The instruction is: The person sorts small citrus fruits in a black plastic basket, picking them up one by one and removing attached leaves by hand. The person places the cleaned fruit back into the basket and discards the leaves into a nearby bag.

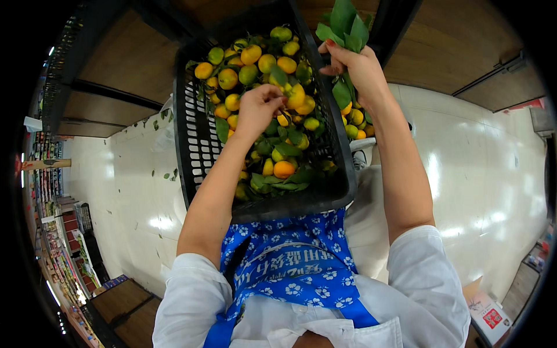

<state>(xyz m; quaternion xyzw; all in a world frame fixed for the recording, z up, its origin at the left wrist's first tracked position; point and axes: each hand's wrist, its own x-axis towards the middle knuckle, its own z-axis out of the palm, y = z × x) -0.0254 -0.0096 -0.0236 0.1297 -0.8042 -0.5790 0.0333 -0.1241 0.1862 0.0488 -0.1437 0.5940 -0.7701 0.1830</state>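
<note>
My left hand [260, 106] is over a black plastic crate [343, 174], its fingertips pinched at the edge of a yellow-green mandarin [296, 96]. The motion is slightly blurred, and the exact grip point is hidden by the fingers. Many mandarins, yellow, orange and green, lie in the crate among loose leaves and leafy stems. My right hand [359, 71] is beyond the crate's right rim, closed around a bunch of green leaves [343, 26]. Below that hand, more mandarins [357, 117] with leaves sit outside the crate, partly covered by my forearm.
The crate's near edge is against my blue flowered apron [296, 261], which bears writing. Brown wood-look cabinets [452, 48] stand ahead. Fallen leaves [169, 175] dot the pale tiled floor [130, 195] at left. Stocked shelves [48, 169] line the far left. A shoe [359, 160] shows beside the crate.
</note>
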